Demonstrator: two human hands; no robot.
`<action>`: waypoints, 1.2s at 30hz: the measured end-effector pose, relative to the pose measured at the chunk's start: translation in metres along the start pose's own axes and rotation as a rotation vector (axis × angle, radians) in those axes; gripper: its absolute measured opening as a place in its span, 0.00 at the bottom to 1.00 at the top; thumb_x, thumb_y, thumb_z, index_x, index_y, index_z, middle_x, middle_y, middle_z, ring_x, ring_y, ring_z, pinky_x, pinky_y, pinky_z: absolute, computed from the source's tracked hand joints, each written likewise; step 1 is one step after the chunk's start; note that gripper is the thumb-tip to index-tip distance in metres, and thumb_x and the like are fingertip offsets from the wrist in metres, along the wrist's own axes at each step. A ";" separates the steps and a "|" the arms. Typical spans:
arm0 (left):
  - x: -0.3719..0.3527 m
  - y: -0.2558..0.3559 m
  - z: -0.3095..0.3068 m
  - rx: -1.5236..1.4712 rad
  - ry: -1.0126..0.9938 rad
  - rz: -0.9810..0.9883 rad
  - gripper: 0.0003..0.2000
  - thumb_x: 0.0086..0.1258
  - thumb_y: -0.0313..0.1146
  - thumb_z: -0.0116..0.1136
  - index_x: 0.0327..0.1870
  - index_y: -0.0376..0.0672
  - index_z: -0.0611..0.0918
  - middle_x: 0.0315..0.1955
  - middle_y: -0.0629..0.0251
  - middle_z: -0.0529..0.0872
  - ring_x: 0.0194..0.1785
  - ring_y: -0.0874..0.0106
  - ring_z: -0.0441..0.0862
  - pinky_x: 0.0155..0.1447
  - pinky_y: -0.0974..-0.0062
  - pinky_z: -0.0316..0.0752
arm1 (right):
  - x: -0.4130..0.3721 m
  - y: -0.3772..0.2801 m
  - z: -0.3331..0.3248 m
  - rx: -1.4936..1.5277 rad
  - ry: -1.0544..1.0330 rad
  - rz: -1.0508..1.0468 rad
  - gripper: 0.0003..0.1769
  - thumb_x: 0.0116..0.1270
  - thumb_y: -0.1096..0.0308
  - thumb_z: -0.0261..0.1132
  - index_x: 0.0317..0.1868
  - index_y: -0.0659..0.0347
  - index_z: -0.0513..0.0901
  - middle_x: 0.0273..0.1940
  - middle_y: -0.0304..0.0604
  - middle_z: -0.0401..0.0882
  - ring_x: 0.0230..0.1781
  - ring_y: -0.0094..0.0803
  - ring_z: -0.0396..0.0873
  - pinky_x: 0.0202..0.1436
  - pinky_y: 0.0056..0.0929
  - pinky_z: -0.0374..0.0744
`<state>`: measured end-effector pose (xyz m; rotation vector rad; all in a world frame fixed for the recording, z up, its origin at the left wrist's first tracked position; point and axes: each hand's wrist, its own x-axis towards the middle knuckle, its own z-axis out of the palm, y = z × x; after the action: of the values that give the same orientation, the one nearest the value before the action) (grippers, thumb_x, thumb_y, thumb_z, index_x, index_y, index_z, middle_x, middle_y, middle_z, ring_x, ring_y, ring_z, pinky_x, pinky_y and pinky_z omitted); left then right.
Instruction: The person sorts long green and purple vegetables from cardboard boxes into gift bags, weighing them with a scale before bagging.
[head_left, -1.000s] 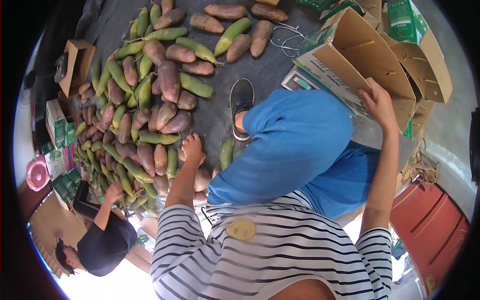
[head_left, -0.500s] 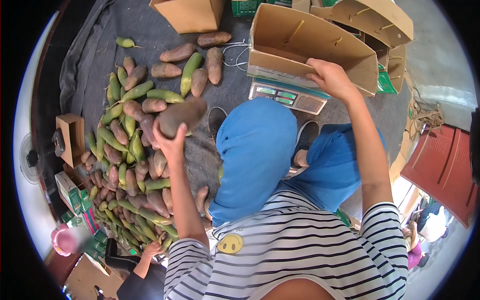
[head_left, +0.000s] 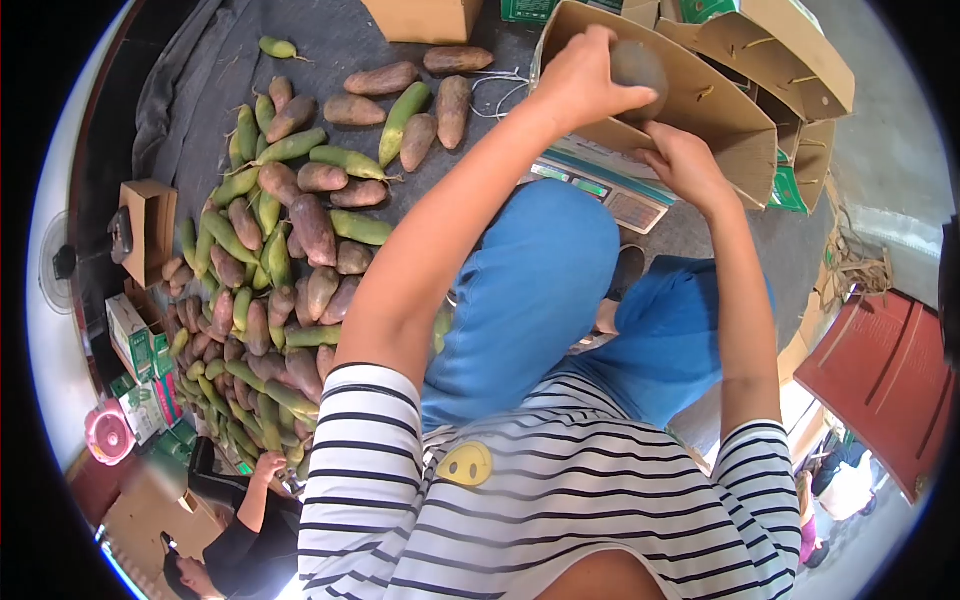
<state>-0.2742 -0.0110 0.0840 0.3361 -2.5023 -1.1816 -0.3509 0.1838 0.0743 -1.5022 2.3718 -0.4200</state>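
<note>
Over the open cardboard box (head_left: 730,155) my left hand (head_left: 590,85) holds a dark, blurred radish (head_left: 638,75), its fingers around one end. My right hand (head_left: 685,165) grips the near edge of this box. Beneath the box is a digital scale (head_left: 600,185) with lit green displays, partly covered by the box. A large pile of green and reddish-brown radishes (head_left: 312,230) lies on the dark cloth to the left. Whether anything lies inside the box is hidden from view.
More open boxes (head_left: 785,50) stand at the upper right, another box (head_left: 425,15) at the top. A white cord (head_left: 490,95) lies near the scale. Another person (head_left: 250,540) reaches to the pile at lower left. A red panel (head_left: 880,370) is at right.
My left hand has moved from the pile, up and right to the box, carrying the radish. My right hand stays on the box edge. The view has shifted slightly.
</note>
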 end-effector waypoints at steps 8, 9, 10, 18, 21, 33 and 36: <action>-0.104 -0.054 -0.054 -0.091 0.313 0.005 0.16 0.64 0.29 0.62 0.53 0.38 0.77 0.44 0.57 0.80 0.49 0.67 0.81 0.55 0.71 0.76 | 0.001 -0.001 -0.001 -0.019 0.034 -0.041 0.13 0.62 0.67 0.64 0.44 0.61 0.74 0.38 0.56 0.79 0.42 0.55 0.77 0.43 0.47 0.75; -0.134 -0.068 -0.057 -0.117 0.354 -0.138 0.15 0.65 0.29 0.61 0.52 0.37 0.77 0.44 0.57 0.80 0.49 0.68 0.80 0.54 0.71 0.76 | 0.003 0.001 -0.002 -0.026 0.014 -0.037 0.13 0.62 0.67 0.64 0.45 0.61 0.74 0.39 0.55 0.79 0.42 0.55 0.77 0.43 0.46 0.75; -0.169 -0.096 -0.055 0.014 0.331 -0.226 0.15 0.66 0.29 0.61 0.51 0.37 0.77 0.44 0.57 0.81 0.48 0.70 0.80 0.52 0.72 0.76 | 0.003 0.002 -0.001 -0.032 -0.011 -0.033 0.13 0.63 0.67 0.64 0.45 0.61 0.74 0.39 0.55 0.79 0.43 0.55 0.77 0.43 0.46 0.75; -0.489 -0.159 -0.059 0.456 -0.244 -1.155 0.26 0.56 0.40 0.66 0.55 0.38 0.74 0.52 0.49 0.76 0.56 0.53 0.76 0.58 0.59 0.73 | 0.004 -0.007 0.002 0.055 0.000 0.024 0.14 0.65 0.67 0.63 0.48 0.62 0.74 0.38 0.57 0.77 0.37 0.53 0.76 0.41 0.39 0.74; -0.581 -0.187 -0.068 0.685 -0.110 -1.302 0.31 0.55 0.42 0.67 0.58 0.39 0.70 0.53 0.49 0.76 0.57 0.52 0.75 0.58 0.58 0.73 | 0.005 -0.007 0.001 0.121 -0.054 0.108 0.14 0.65 0.69 0.63 0.49 0.63 0.74 0.37 0.57 0.77 0.36 0.51 0.76 0.41 0.36 0.75; -0.489 -0.260 -0.165 0.682 0.236 -1.076 0.32 0.57 0.43 0.65 0.61 0.39 0.69 0.56 0.46 0.74 0.59 0.49 0.72 0.61 0.57 0.70 | 0.005 -0.009 0.001 0.133 -0.041 0.104 0.13 0.65 0.70 0.63 0.47 0.63 0.74 0.37 0.55 0.78 0.37 0.50 0.77 0.43 0.34 0.75; -0.438 -0.298 -0.163 0.519 0.374 -1.011 0.41 0.54 0.44 0.68 0.66 0.33 0.64 0.59 0.41 0.72 0.63 0.48 0.70 0.64 0.59 0.68 | 0.007 -0.015 -0.002 0.109 -0.047 0.105 0.12 0.64 0.71 0.63 0.46 0.63 0.74 0.36 0.55 0.77 0.37 0.50 0.77 0.43 0.34 0.75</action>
<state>0.2096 -0.1542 -0.1445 1.9072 -2.2354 -0.5754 -0.3426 0.1716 0.0816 -1.3189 2.3388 -0.4759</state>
